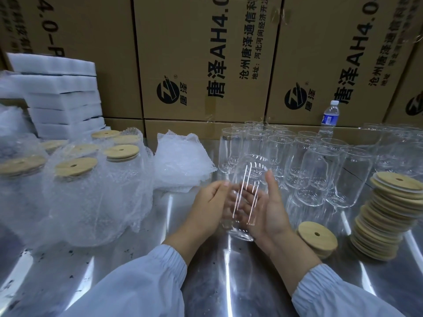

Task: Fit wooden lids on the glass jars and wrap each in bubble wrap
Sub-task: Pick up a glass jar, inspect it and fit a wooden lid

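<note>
Glass jar [248, 179], lidless, caught between both hands low over the steel table [217, 282], leaning a little and streaked with motion blur. Cannot tell whether touching the tabletop or just clear of it.

Left hand [210, 207] laid against the jar's left side, fingers nearly straight, pressing rather than clasping. Right hand [272, 213] cradling the other side, thumb up along the wall, fingers showing through the glass and seemingly wrapped behind it.

Looks thin-walled, rigid and smooth, and fairly light. Probably slippery in bare palms, and breakable against the steel or against the empty jars [315, 165] standing close together just beyond. Best taken round the straight middle of the body, thumb opposite fingers, with the rim kept free for a lid. Calls for a firm but not crushing hold, and a gentle set-down.

Loose wooden lid [317, 235] lying flat just right of the right wrist, near a tall leaning stack of lids [384, 216]. Likely the next thing to fetch, with one hand left to steady the glass alone.

Bubble wrap sheets [180, 163] piled left of the hands, soft and light. Wrapped, lidded jars [91, 191] massed further left.
</note>
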